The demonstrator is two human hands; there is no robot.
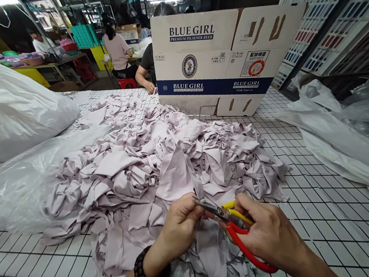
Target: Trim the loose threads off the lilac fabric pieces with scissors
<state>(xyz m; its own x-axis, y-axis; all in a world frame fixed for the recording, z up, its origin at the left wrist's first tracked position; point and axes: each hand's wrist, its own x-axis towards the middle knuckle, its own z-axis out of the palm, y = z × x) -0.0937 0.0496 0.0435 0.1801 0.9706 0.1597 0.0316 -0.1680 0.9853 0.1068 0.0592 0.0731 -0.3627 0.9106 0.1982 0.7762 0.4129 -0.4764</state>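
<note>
My left hand (pixel 183 221) pinches a piece of pale mauve fabric (pixel 177 172) at the near side of a large fabric heap. In my right hand (pixel 270 231) is a pair of scissors (pixel 221 212) with one yellow and one red handle loop. The scissor blades point left and their tips reach the fingertips of my left hand, at the fabric edge. Whether the blades are fully closed is hard to make out. A dark beaded bracelet (pixel 141 272) circles my left wrist. The heap of mauve pieces (pixel 125 176) spreads in front of both hands.
A white beer carton (pixel 195 59) stands behind the heap on the grid-patterned table (pixel 332 210). Clear and white plastic bags (pixel 18 113) lie at the left, white bags (pixel 334 139) at the right. Another person's hand (pixel 148 87) rests beyond the carton's left edge.
</note>
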